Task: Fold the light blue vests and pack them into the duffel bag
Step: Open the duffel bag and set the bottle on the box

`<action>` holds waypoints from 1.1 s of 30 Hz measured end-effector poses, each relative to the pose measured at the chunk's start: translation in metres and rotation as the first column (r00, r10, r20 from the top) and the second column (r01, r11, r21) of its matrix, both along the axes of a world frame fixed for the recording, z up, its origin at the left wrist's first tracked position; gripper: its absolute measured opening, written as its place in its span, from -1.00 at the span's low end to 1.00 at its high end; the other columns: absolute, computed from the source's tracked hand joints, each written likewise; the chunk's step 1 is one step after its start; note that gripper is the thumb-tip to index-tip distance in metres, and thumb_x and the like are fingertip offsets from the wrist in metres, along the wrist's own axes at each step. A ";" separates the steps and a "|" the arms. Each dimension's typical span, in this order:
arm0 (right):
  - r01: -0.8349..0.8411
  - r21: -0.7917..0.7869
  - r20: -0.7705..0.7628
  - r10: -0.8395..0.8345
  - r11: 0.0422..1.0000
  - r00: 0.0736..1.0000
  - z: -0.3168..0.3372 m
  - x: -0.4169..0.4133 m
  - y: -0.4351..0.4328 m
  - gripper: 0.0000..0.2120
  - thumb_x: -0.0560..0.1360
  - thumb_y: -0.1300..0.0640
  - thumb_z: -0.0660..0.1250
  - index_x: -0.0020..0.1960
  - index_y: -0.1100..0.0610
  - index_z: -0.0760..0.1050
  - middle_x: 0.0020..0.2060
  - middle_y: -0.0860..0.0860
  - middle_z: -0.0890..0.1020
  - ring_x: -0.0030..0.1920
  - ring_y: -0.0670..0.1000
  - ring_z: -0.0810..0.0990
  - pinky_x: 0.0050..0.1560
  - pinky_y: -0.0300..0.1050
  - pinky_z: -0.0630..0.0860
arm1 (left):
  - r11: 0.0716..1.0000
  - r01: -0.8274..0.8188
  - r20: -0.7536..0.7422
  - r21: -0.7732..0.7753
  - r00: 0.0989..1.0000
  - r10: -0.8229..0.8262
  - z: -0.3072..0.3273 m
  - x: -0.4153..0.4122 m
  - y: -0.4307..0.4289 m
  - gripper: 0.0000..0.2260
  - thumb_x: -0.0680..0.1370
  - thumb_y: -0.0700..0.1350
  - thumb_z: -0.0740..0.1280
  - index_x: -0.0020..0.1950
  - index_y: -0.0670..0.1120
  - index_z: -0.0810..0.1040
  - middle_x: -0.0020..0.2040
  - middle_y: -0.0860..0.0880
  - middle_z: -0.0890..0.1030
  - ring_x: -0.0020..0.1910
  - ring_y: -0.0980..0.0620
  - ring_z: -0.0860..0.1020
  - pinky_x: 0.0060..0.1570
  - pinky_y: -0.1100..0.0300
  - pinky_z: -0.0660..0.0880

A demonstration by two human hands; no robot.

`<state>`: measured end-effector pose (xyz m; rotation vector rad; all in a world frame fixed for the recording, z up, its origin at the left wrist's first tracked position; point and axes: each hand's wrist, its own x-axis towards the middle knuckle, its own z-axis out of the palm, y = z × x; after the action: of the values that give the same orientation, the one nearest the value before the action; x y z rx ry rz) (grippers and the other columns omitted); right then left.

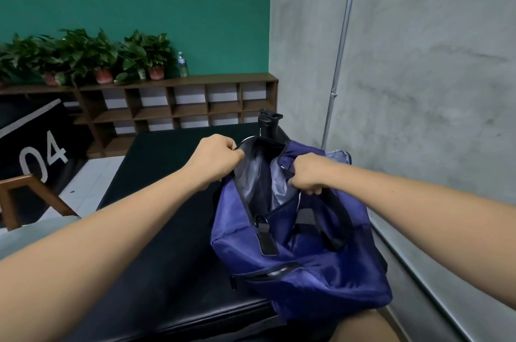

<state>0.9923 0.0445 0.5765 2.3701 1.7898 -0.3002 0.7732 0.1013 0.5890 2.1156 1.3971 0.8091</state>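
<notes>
Duffel bag [307,272] lengthwise away, left grip [216,157], right grip [310,174] holding its mouth

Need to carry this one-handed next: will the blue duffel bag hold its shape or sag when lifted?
Probably sags: the duffel bag is thin, creased fabric, its mouth held open only by the left hand and right hand gripping its edges. Likely light, since mostly grey lining shows inside. Its sheen suggests a slippery shell.
</notes>
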 end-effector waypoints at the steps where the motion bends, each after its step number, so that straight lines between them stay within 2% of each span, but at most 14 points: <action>1: 0.007 0.054 -0.007 -0.007 0.999 1.000 0.009 0.008 0.000 -0.63 0.55 0.10 0.23 -0.33 0.17 0.66 -0.53 0.07 0.64 -0.50 0.03 0.65 -0.30 -0.20 0.60 | 1.000 -0.014 0.008 0.006 1.000 0.014 0.004 -0.001 0.002 -0.68 0.57 -0.06 0.38 -0.34 -0.10 0.40 -0.42 -0.04 0.48 -0.42 -0.03 0.39 -0.50 0.24 0.32; 4: 0.030 0.245 -0.037 -0.022 0.969 0.999 0.037 0.030 -0.001 -0.65 0.56 0.05 0.24 -0.35 0.13 0.57 -0.50 0.06 0.64 -0.47 0.06 0.64 -0.35 -0.19 0.48 | 0.996 -0.057 0.036 0.062 0.998 0.055 0.021 -0.001 0.009 -0.70 0.59 -0.05 0.41 -0.27 -0.18 0.52 -0.35 -0.05 0.57 -0.35 -0.03 0.46 -0.39 0.17 0.34; 7: 0.028 0.457 -0.023 -0.019 0.889 1.000 0.064 0.049 0.001 -0.64 0.60 0.01 0.27 -0.33 0.11 0.38 -0.32 0.13 0.54 -0.20 0.22 0.55 -0.22 -0.08 0.39 | 0.985 -0.088 0.103 0.146 0.992 0.073 0.045 0.003 0.012 -0.76 0.60 -0.06 0.41 -0.21 -0.17 0.59 -0.28 -0.05 0.64 -0.28 0.00 0.52 -0.35 0.14 0.35; 10: 0.064 0.605 -0.063 -0.033 0.794 0.997 0.087 0.063 -0.003 -0.62 0.59 0.02 0.26 -0.34 0.16 0.39 -0.37 0.12 0.46 -0.24 0.23 0.49 -0.35 -0.06 0.27 | 0.951 -0.134 0.140 0.279 0.985 0.097 0.069 0.007 0.012 -0.74 0.60 -0.06 0.39 -0.23 -0.16 0.54 -0.30 -0.05 0.61 -0.26 0.00 0.52 -0.33 0.19 0.34; 12: 0.089 0.656 -0.104 -0.027 0.750 0.994 0.094 0.072 -0.010 -0.63 0.59 0.04 0.25 -0.33 0.20 0.39 -0.38 0.16 0.50 -0.29 0.22 0.50 -0.36 -0.06 0.33 | 0.918 -0.160 0.165 0.363 0.981 0.106 0.079 0.008 0.008 -0.74 0.60 -0.05 0.36 -0.23 -0.16 0.49 -0.31 -0.04 0.58 -0.26 0.00 0.50 -0.34 0.27 0.30; 15: 0.138 0.613 -0.209 -0.009 0.778 0.978 0.085 0.082 -0.025 -0.64 0.59 0.04 0.21 -0.27 0.26 0.47 -0.38 0.21 0.64 -0.34 0.18 0.64 -0.28 -0.03 0.54 | 0.925 -0.130 0.139 0.356 0.987 0.085 0.069 0.011 -0.006 -0.75 0.59 -0.05 0.34 -0.22 -0.15 0.47 -0.32 -0.05 0.57 -0.30 0.00 0.51 -0.36 0.18 0.33; 17: 0.141 0.486 -0.242 -0.022 0.863 0.970 0.064 0.089 -0.034 -0.66 0.60 0.07 0.19 -0.25 0.23 0.52 -0.42 0.19 0.68 -0.47 0.07 0.61 -0.38 -0.12 0.46 | 0.971 -0.041 0.016 0.235 0.999 0.038 0.045 0.014 -0.015 -0.81 0.57 -0.06 0.36 -0.17 -0.13 0.50 -0.34 -0.05 0.63 -0.39 -0.02 0.57 -0.45 0.12 0.38; 20: 0.146 0.248 -0.230 -0.088 0.958 0.969 0.034 0.097 -0.039 -0.63 0.60 0.10 0.16 -0.12 0.32 0.62 -0.35 0.21 0.72 -0.38 0.17 0.71 -0.51 -0.23 0.42 | 0.999 0.041 -0.160 0.016 0.986 -0.038 0.006 0.015 -0.020 -0.94 0.53 -0.15 0.34 -0.06 -0.10 0.49 -0.42 -0.07 0.67 -0.56 0.03 0.59 -0.54 0.24 0.43; 22: 0.116 0.204 -0.169 -0.081 0.972 0.982 0.022 0.097 -0.041 -0.67 0.61 0.10 0.17 -0.13 0.28 0.61 -0.37 0.18 0.71 -0.34 0.19 0.71 -0.51 -0.23 0.42 | 0.998 0.062 -0.236 0.011 0.970 -0.057 -0.010 0.015 -0.020 -0.92 0.52 -0.15 0.33 -0.03 -0.09 0.46 -0.34 -0.07 0.68 -0.44 -0.02 0.65 -0.42 0.17 0.53; 24: 0.063 0.242 -0.093 -0.041 0.968 0.995 0.018 0.096 -0.043 -0.76 0.61 0.10 0.21 -0.19 0.16 0.48 -0.38 0.10 0.65 -0.30 0.16 0.64 -0.40 -0.15 0.45 | 0.997 0.072 -0.314 0.039 0.948 -0.056 -0.018 0.014 -0.018 -0.85 0.51 -0.11 0.36 0.01 -0.06 0.43 -0.23 -0.05 0.65 -0.27 -0.07 0.65 -0.24 0.06 0.60; 28: 0.005 0.338 0.081 -0.034 0.941 0.996 0.019 0.090 -0.048 -0.85 0.58 0.09 0.28 -0.05 0.10 0.33 -0.06 0.13 0.59 -0.09 0.21 0.53 -0.19 0.00 0.41 | 0.982 0.125 -0.439 0.141 0.897 -0.052 -0.029 0.016 -0.019 -0.67 0.45 -0.08 0.41 0.09 0.00 0.31 -0.08 -0.02 0.57 -0.17 -0.13 0.59 -0.20 -0.03 0.57; 29: -0.073 0.393 0.158 0.010 0.917 0.987 0.018 0.085 -0.051 -0.83 0.56 0.07 0.29 0.02 0.10 0.32 0.01 0.13 0.58 -0.05 0.22 0.54 -0.14 0.02 0.41 | 0.960 0.189 -0.461 0.204 0.884 -0.076 -0.031 0.017 -0.020 -0.62 0.43 -0.08 0.42 0.13 0.03 0.30 0.00 0.00 0.51 -0.10 -0.13 0.56 -0.16 -0.05 0.56; 31: -0.330 0.443 0.252 0.238 0.833 0.938 0.012 0.069 -0.057 -0.74 0.52 0.02 0.29 0.17 0.04 0.37 0.10 0.06 0.58 0.09 0.19 0.56 0.02 0.07 0.45 | 0.875 0.369 -0.519 0.313 0.838 -0.167 -0.038 0.021 -0.022 -0.57 0.41 -0.05 0.44 0.22 0.09 0.36 0.10 0.04 0.40 0.03 -0.10 0.48 -0.05 -0.07 0.54; 33: -0.530 0.348 0.172 0.503 0.773 0.847 0.002 0.046 -0.063 -0.62 0.50 -0.05 0.27 0.31 -0.08 0.43 0.12 -0.05 0.61 0.17 0.07 0.57 0.25 0.10 0.42 | 0.791 0.524 -0.594 0.315 0.759 -0.267 -0.045 0.025 -0.023 -0.66 0.47 0.03 0.44 0.21 0.15 0.47 0.18 0.09 0.43 0.14 -0.05 0.45 0.10 -0.07 0.49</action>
<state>1.0384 -0.0184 0.5781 1.9234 2.5561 0.2283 0.7985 0.0782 0.5441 3.0596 0.9298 0.4163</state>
